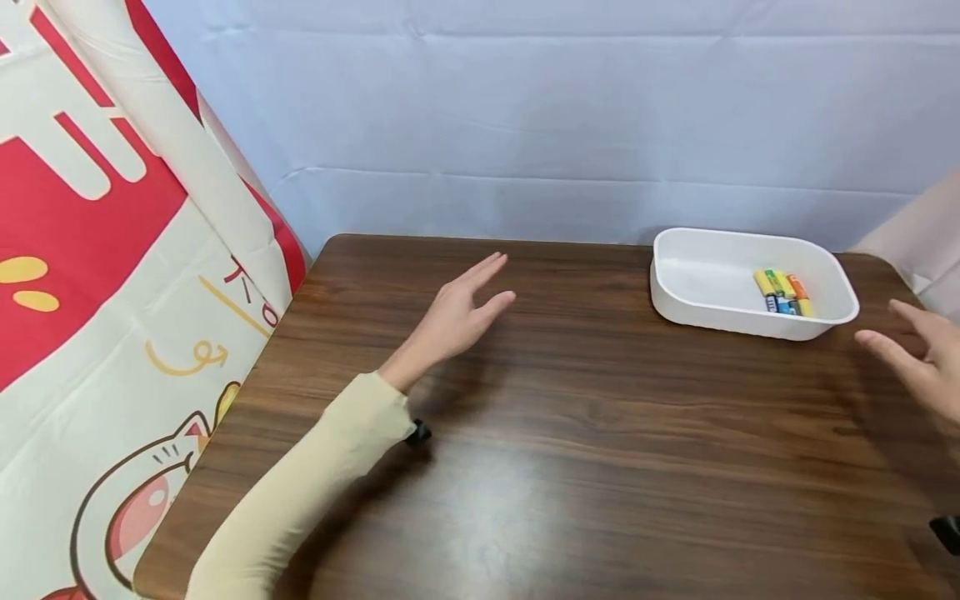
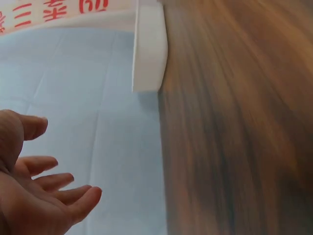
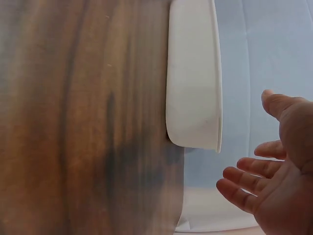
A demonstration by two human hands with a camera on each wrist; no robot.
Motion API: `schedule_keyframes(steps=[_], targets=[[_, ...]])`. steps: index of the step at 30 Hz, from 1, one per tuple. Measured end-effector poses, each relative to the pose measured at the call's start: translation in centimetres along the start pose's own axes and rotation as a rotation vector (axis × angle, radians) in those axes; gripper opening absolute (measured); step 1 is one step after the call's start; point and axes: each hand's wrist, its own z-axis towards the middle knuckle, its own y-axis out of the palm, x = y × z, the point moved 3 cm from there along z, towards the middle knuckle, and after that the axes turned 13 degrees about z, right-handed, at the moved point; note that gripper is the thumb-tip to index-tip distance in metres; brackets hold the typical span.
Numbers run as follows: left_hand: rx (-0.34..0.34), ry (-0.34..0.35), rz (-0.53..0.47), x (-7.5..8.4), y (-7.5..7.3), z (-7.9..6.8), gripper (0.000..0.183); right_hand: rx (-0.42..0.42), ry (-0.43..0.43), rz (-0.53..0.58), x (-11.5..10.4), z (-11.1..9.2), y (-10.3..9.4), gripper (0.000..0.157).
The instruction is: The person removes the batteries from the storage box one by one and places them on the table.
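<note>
A white plastic tray stands at the back right of the wooden table, with several small batteries in yellow, green, orange and blue at its right end. My left hand hovers over the table's left half, thumb apart from the fingers, holding nothing. Just right of the tray, my right hand is held in the air with its fingers spread, not touching the tray. Each wrist view also catches its own hand, the left hand and the right hand, both with loose fingers, plus the tray's outer wall.
The dark wood table fills the lower view. A pale cloth wall hangs behind its far edge. On the left is a printed red and white curtain. A black wrist strap piece shows under the left sleeve.
</note>
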Motion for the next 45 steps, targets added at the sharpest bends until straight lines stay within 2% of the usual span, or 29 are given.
schedule_keyframes(steps=[3, 6, 10, 12, 14, 16, 19, 21, 25, 30, 38, 45], targets=[[-0.035, -0.025, -0.052, 0.8, 1.9, 1.9, 0.06, -0.038, -0.013, -0.007, 0.0, 1.4, 0.0, 0.061], [-0.063, -0.046, -0.067, 1.6, 3.8, 3.9, 0.059, -0.051, 0.011, 0.034, 0.8, 2.4, -0.1, 0.059], [-0.111, -0.095, -0.096, 2.9, 6.4, 6.8, 0.059, -0.001, 0.075, 0.099, 4.2, 3.0, -0.6, 0.056], [-0.141, -0.138, -0.16, 3.5, 7.8, 8.3, 0.058, 0.02, 0.094, 0.113, 6.2, 3.4, -0.9, 0.055], [-0.155, -0.182, -0.224, 3.9, 9.1, 9.4, 0.057, 0.007, 0.131, 0.123, 6.8, 3.7, -1.1, 0.057], [-0.157, -0.217, -0.282, 4.4, 10.4, 10.5, 0.055, -0.019, 0.191, 0.096, 6.8, 3.9, -1.1, 0.06], [-0.151, -0.246, -0.316, 5.2, 12.3, 11.7, 0.054, -0.099, 0.295, 0.013, 4.5, 4.3, -0.9, 0.066], [-0.157, -0.254, -0.339, 5.7, 13.5, 12.3, 0.053, -0.117, 0.332, -0.061, 3.5, 4.4, -0.6, 0.066], [-0.178, -0.268, -0.364, 6.6, 15.2, 13.3, 0.054, -0.148, 0.361, -0.117, 2.7, 4.8, -0.3, 0.067], [-0.205, -0.257, -0.376, 7.2, 16.4, 13.8, 0.057, -0.146, 0.364, -0.089, 3.2, 5.3, -0.1, 0.067], [-0.233, -0.221, -0.35, 7.1, 17.3, 13.4, 0.055, -0.169, 0.359, -0.102, 3.0, 5.8, 1.1, 0.059], [-0.218, -0.187, -0.311, 7.0, 17.1, 13.7, 0.06, -0.152, 0.371, -0.028, 3.2, 6.1, 1.6, 0.06]])
